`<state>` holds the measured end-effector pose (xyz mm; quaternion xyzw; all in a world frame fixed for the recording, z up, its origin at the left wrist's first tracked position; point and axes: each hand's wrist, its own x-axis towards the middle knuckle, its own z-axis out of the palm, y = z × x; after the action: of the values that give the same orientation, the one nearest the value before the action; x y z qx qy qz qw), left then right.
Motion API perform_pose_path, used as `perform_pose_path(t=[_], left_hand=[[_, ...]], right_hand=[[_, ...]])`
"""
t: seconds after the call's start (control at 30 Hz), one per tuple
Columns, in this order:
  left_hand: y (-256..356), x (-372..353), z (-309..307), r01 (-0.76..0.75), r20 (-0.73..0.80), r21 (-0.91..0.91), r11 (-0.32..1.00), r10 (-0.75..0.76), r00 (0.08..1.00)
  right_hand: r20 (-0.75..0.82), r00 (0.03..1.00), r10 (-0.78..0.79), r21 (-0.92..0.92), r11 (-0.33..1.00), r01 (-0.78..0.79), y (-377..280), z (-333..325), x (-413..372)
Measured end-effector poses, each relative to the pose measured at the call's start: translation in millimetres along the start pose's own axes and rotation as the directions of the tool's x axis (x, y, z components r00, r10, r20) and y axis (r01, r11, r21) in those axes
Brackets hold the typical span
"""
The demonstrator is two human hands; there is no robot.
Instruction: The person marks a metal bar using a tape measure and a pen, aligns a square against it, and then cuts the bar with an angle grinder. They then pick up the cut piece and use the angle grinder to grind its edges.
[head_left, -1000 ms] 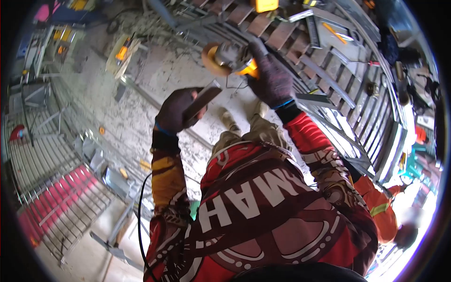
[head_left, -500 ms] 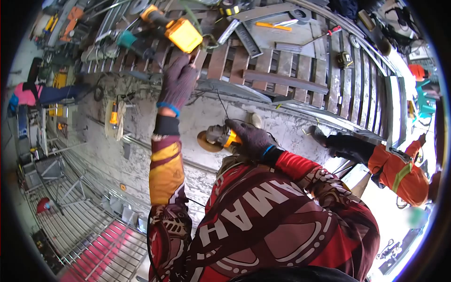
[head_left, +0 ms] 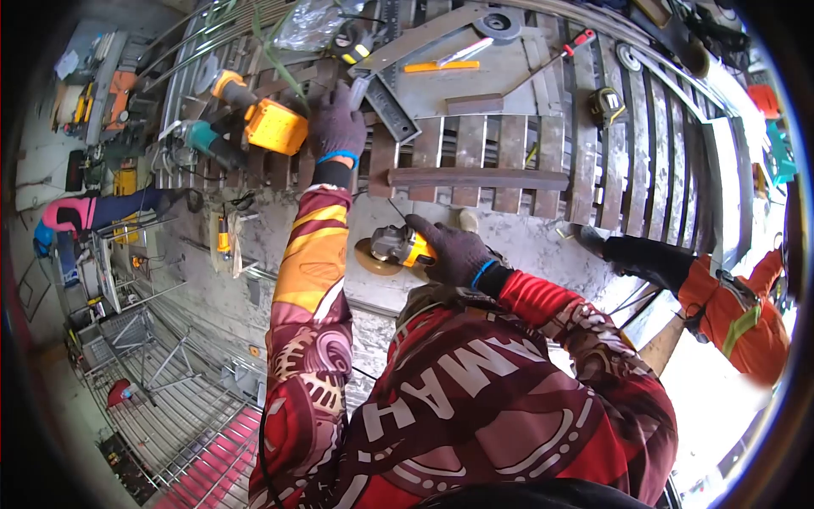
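My left hand (head_left: 337, 125), in a dark knitted glove, is over the slatted bench with its fingers closed at a short grey metal piece (head_left: 360, 91); the fingertips are partly hidden. A dark slotted metal bar (head_left: 392, 110) lies just right of it. To the left of this hand rests a yellow-cased power tool (head_left: 275, 127), with a teal tool (head_left: 202, 137) beyond. My right hand (head_left: 458, 253), also gloved, is wrapped round a yellow and grey angle grinder (head_left: 404, 248), held below the bench edge. The grinder's brown disc (head_left: 373, 259) faces left.
On the slatted bench (head_left: 585, 161) lie a brown metal bar (head_left: 479, 178), an orange marker (head_left: 441, 66), a red-handled screwdriver (head_left: 580, 41) and a tape measure (head_left: 608, 107). A person in orange (head_left: 738, 305) is at the right, another in pink (head_left: 72, 214) at the far left. Metal racks (head_left: 186, 390) stand lower left.
My left hand has moved from beside the yellow-cased tool to the short metal piece. The view has shifted, so the bench items appear further left. My right hand still holds the grinder.
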<state>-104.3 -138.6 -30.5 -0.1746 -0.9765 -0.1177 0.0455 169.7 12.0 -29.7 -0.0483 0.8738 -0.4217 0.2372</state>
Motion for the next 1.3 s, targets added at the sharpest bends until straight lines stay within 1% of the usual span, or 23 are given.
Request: perform_pose_path(t=[0.07,0.1,0.13,0.2,0.23,0.3,0.5,0.53,0.63,0.67,0.7,0.77,0.8,0.83,0.87,0.93,1.0,1.07,1.13,1.17,1.2,1.27,1.3], left_hand=[[23,-2,-9,0.021,-0.056,0.038,0.999,-0.019,0.998],[39,-1,-12,-0.041,-0.112,0.055,0.998,0.047,0.993],[58,1,-17,-0.044,-0.106,0.049,0.998,0.049,0.993],[96,2,-21,-0.34,0.052,0.125,0.932,0.336,0.941],[111,3,-13,-0.337,0.053,0.122,0.934,0.332,0.942],[142,6,1,-0.483,0.196,0.066,0.873,0.463,0.864],[186,-1,39,-0.418,0.246,0.136,0.898,0.378,0.893],[189,1,41,-0.397,0.268,0.181,0.9,0.343,0.9],[193,-1,38,-0.41,0.288,0.169,0.896,0.353,0.89],[194,1,35,-0.405,0.28,0.171,0.898,0.349,0.894],[195,2,31,-0.385,0.305,0.129,0.914,0.333,0.892],[191,2,24,-0.347,0.323,0.093,0.933,0.301,0.897],[187,-1,20,-0.295,0.292,-0.017,0.955,0.287,0.912],[180,-4,15,-0.237,0.259,-0.124,0.963,0.262,0.929],[170,-6,8,-0.179,0.279,-0.254,0.951,0.249,0.928],[139,-16,-19,0.025,0.338,-0.656,0.754,0.264,0.903],[95,-39,-47,0.162,0.327,-0.823,0.544,0.223,0.918],[49,-74,-94,0.389,0.406,-0.909,0.151,0.095,0.909],[-4,-119,-104,0.353,0.354,-0.935,-0.031,-0.108,0.929],[-31,-144,-108,0.364,0.382,-0.904,-0.226,-0.044,0.923],[-46,-168,-110,0.339,0.367,-0.912,-0.232,-0.09,0.926],[-72,-216,-117,0.317,0.404,-0.845,-0.431,-0.124,0.907],[-77,-237,-120,0.306,0.401,-0.878,-0.368,-0.219,0.889]], right_hand=[[0.009,0.999,-0.041,-0.004,0.999,0.041,7,-8,5],[0.012,0.998,-0.058,0.004,0.998,0.058,11,-11,8],[0.013,0.999,-0.048,0.005,0.999,0.048,12,-13,11],[0.029,0.996,-0.08,-0.027,0.996,0.081,12,-17,18],[0.028,0.995,-0.098,-0.024,0.995,0.099,13,-17,20],[0.034,0.994,-0.102,-0.029,0.994,0.103,13,-17,23],[-0.082,0.979,-0.189,-0.002,0.982,0.19,38,13,25],[-0.086,0.979,-0.185,-0.001,0.983,0.186,41,14,23],[-0.098,0.969,-0.225,-0.042,0.974,0.222,44,10,18],[-0.084,0.979,-0.185,-0.025,0.983,0.183,43,5,14],[-0.066,0.987,-0.145,-0.008,0.989,0.144,41,2,11],[-0.082,0.983,-0.165,-0.019,0.986,0.164,43,-1,7],[-0.101,0.978,-0.18,-0.021,0.984,0.179,37,-6,5],[-0.034,0.996,-0.088,-0.031,0.996,0.087,31,-11,4],[0.011,0.998,-0.063,-0.013,0.998,0.064,26,-18,2],[0.074,0.997,-0.032,-0.001,0.999,0.032,18,-28,0],[0.094,0.995,0.024,-0.054,0.998,-0.019,12,-32,-2],[-0.005,1.0,-0.016,-0.075,0.997,0.015,21,-15,-1],[0.015,0.998,0.067,-0.097,0.993,-0.065,10,-12,-1],[-0.044,0.998,0.035,-0.055,0.998,-0.037,12,-5,-1],[-0.018,0.998,0.06,-0.079,0.995,-0.061,2,-8,-1],[-0.07,0.997,0.031,-0.075,0.997,-0.036,-2,2,-1],[-0.095,0.995,-0.012,-0.062,0.998,0.006,-7,5,3]])
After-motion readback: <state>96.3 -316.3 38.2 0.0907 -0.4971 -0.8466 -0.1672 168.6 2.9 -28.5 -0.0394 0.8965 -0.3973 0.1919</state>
